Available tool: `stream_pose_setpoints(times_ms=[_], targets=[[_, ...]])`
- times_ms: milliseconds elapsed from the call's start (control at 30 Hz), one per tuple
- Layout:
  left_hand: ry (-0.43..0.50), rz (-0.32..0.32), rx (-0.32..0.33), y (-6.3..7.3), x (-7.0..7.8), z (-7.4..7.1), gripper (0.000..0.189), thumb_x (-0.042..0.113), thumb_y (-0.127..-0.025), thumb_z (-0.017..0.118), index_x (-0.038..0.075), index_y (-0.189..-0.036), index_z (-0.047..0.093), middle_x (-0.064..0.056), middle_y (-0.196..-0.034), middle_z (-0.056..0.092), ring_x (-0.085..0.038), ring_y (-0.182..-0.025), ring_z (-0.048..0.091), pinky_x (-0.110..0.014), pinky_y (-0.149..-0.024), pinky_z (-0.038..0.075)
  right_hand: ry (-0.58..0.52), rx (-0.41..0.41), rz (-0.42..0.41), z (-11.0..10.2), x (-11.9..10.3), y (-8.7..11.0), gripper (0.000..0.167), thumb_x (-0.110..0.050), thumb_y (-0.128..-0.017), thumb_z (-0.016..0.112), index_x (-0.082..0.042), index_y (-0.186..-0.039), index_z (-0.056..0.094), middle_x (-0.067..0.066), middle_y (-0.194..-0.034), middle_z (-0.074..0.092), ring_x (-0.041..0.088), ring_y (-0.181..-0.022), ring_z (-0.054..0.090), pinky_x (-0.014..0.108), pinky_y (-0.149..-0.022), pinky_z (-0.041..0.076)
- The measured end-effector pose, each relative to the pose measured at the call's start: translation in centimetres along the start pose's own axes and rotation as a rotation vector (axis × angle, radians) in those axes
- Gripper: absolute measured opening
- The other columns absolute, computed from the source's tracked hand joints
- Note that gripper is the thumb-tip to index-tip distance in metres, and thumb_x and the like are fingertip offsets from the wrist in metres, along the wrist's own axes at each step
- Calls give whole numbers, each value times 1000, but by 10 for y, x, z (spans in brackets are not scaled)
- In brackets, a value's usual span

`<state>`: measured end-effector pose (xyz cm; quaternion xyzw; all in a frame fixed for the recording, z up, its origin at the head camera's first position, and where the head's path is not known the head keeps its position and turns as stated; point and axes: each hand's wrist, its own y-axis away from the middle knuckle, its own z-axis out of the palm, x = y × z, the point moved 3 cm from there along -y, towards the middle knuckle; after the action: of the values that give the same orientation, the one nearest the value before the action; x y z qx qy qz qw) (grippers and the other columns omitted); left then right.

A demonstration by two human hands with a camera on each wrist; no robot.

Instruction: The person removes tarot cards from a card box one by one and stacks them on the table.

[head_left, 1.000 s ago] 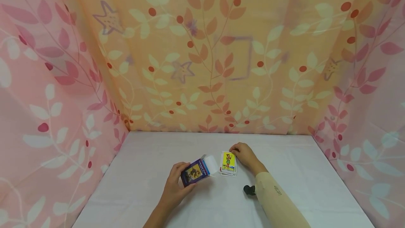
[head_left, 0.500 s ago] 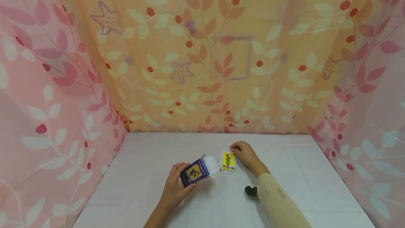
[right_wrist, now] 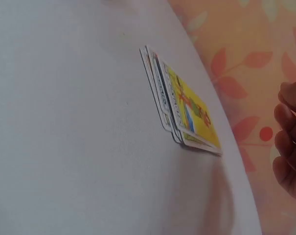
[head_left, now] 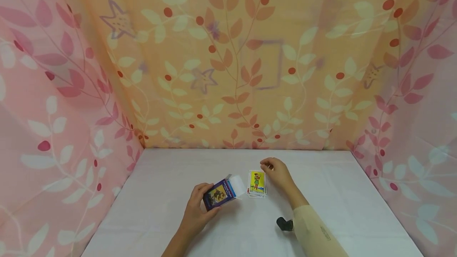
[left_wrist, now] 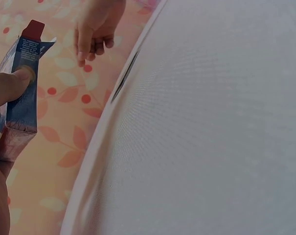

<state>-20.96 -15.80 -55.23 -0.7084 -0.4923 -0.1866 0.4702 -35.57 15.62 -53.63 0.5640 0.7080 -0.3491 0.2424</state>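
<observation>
My left hand (head_left: 196, 208) grips a purple-and-blue card box (head_left: 216, 196) between thumb and fingers. The box is tilted, its white flap standing out towards the right; the left wrist view shows the thumb pressed on its dark blue side (left_wrist: 23, 110). Just right of the flap, a small stack of picture cards (head_left: 257, 183) lies slightly fanned on the table, a yellow card with a standing figure on top. Beyond the stack's upper right corner hovers my right hand (head_left: 279, 172), fingers loosely curled and holding nothing. In the right wrist view these fingers (right_wrist: 287, 147) are apart from the cards.
A white cloth covers the table (head_left: 171, 169). Floral curtains (head_left: 228, 58) stand along its back edge and both sides. A small black object (head_left: 284, 224) shows beside the right sleeve (head_left: 315, 231).
My right hand has drawn slightly up and away from the corner of the card stack. The left hand keeps its grip on the box with hardly any motion.
</observation>
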Motion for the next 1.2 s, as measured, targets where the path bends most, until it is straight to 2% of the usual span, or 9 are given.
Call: stream_pose_setpoints(times_ms=[167,367,500,700,867,1067,1200], targets=[[8,-1,-7,0,0,0,78,16,-75,93,14,-143,55,6,-138,50,-15,-126,54,-30,-109,49,-35,26,-9,-5,-15,14,15,-21,-98,70,-10,-109,73,2,-97,67,19,-89,56,33,-78,49],[-10,44,0,0,2,-1,80,15,-74,94,11,-144,55,4,-139,49,-16,-126,53,-23,-109,47,-87,49,-10,-8,-26,27,15,-21,-98,70,-14,-111,73,-1,-97,66,16,-91,56,28,-78,48],[-14,32,-1,0,2,-1,80,16,-74,94,17,-144,54,6,-139,49,-15,-127,53,-25,-109,47,-140,62,-6,-10,-37,36,15,-22,-98,71,-15,-111,73,-2,-98,66,17,-92,56,25,-77,48],[-6,17,8,0,0,0,82,16,-73,94,24,-144,54,8,-139,50,-14,-126,53,-34,-108,50,-133,74,-55,-13,-56,53,15,-20,-97,72,-15,-111,74,-4,-97,66,16,-91,56,27,-77,47],[-5,20,7,0,-1,1,85,16,-73,94,32,-144,51,9,-140,49,-13,-126,53,-33,-108,50,-151,76,-74,-11,-66,65,12,-19,-97,72,-20,-109,73,-8,-99,66,14,-91,56,26,-77,48],[13,-4,0,0,1,1,82,16,-74,94,29,-143,53,11,-139,49,-11,-127,52,-34,-109,49,-158,83,-151,-6,-76,77,13,-19,-95,74,-22,-108,74,-12,-96,66,11,-90,57,33,-76,51],[22,5,1,-1,1,0,83,15,-74,94,32,-143,52,11,-139,49,-11,-127,53,-33,-109,49,-170,89,-161,-3,-83,82,14,-18,-94,76,-24,-107,74,-14,-95,66,10,-90,57,33,-77,51]])
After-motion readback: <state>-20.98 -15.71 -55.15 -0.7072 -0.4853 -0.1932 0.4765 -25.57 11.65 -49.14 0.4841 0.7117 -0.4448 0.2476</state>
